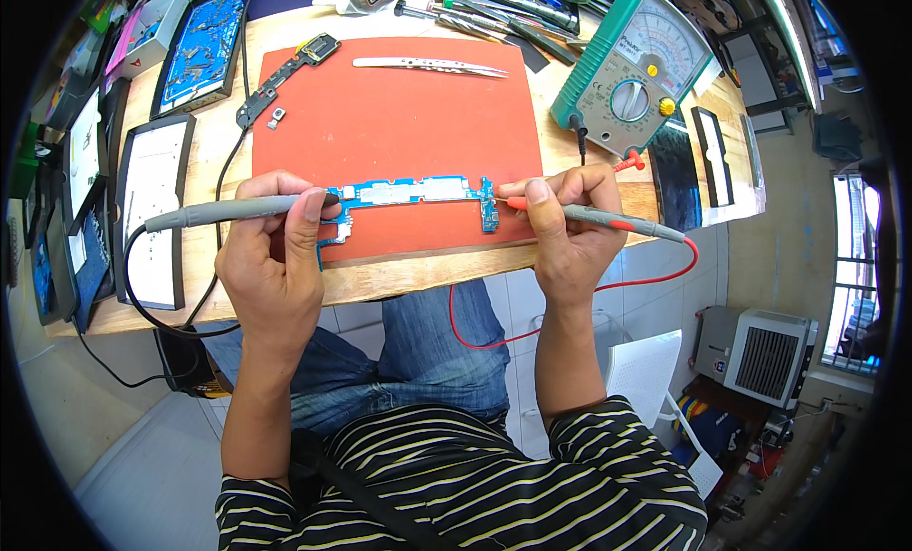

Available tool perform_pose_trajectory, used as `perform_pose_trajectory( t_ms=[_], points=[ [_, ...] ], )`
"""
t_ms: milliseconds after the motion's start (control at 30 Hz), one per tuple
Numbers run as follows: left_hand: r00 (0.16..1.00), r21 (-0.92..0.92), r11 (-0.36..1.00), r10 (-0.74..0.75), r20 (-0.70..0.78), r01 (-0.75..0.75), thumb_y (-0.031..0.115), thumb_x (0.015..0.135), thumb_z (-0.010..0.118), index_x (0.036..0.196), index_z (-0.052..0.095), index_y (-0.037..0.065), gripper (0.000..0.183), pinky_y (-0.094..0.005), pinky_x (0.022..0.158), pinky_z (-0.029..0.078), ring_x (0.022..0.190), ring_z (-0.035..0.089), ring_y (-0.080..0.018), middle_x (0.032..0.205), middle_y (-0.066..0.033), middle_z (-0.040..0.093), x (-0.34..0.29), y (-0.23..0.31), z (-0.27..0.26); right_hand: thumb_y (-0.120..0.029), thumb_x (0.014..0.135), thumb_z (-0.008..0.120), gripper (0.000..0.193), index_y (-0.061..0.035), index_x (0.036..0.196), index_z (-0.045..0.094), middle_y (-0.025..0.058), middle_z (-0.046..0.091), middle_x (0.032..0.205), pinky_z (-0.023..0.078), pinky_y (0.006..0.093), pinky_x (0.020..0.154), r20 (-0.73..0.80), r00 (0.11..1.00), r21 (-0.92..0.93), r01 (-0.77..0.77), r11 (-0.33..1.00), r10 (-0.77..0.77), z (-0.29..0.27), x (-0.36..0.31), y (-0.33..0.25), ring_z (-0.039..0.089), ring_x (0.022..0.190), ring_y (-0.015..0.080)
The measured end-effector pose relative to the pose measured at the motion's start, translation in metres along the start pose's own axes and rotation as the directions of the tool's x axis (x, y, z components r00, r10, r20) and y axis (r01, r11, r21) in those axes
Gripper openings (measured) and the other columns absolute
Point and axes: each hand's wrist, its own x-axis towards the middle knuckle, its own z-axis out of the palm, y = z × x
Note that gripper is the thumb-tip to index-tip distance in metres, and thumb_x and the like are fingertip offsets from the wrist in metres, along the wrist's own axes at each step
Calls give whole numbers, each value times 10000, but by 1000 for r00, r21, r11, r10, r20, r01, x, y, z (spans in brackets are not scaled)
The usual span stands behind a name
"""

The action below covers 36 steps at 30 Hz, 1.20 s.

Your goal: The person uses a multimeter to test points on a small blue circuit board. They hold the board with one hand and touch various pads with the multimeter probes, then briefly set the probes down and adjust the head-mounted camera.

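Note:
My left hand point(271, 256) is closed round a grey test probe point(223, 210) with a black cable. Its tip end lies at the left part of a long blue circuit board point(399, 192); whether the tip touches is hidden. Between the fingers of my right hand point(570, 228) is a grey and red test probe point(622, 221) with a red cable. That probe's tip reaches the small upright board section point(489, 209) at the right end of the blue board. The board rests near the front edge of an orange mat point(399, 114).
A green and grey analog multimeter point(632, 76) stands behind my right hand. Metal tweezers point(430, 66) and a dark phone part point(285, 81) lie on the mat's far side. Trays of parts point(201, 52) stand at left, and pens and tools point(494, 14) crowd the back.

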Motion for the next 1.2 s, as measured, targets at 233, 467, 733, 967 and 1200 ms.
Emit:
perform_pose_trajectory(
  t_ms=[233,467,733,967,1200],
  points=[
    [1000,6,1000,3,3,-3,128,975,533,978,526,-15,143,-214,682,514,749,617,-91,813,-65,613,0,1,0,23,889,572,207,-57,813,397,96,588,684,578,344,699,-22,1000,-26,-2,1000,1,1,0,-1,683,709,201],
    [1000,0,1000,7,-1,-7,126,974,534,966,526,-16,142,-225,685,519,760,617,-104,819,-63,603,-1,0,0,35,884,572,210,-55,812,397,76,564,672,587,347,692,-14,1000,-40,9,999,-10,1,1,-1,671,681,181],
    [1000,-18,1000,-8,3,8,124,979,523,970,528,-15,139,-230,690,519,766,616,-111,819,-72,607,-1,1,1,21,884,600,231,-44,822,387,60,556,711,578,285,687,-1,1000,-10,-8,1000,8,0,1,0,665,739,150],
    [1000,-18,1000,-14,13,14,127,979,524,967,525,-17,144,-236,690,518,770,617,-117,824,-71,600,-1,1,0,26,883,598,233,-47,823,385,60,562,709,572,286,690,-9,1000,-11,-7,1000,7,1,1,0,661,732,146],
    [1000,-16,1000,-8,8,8,125,977,527,970,527,-18,143,-237,694,520,773,616,-117,824,-68,596,-1,0,0,19,887,579,214,-53,810,393,96,585,674,570,314,677,-13,1000,-35,10,999,-10,1,1,0,687,720,211]
  ],
)
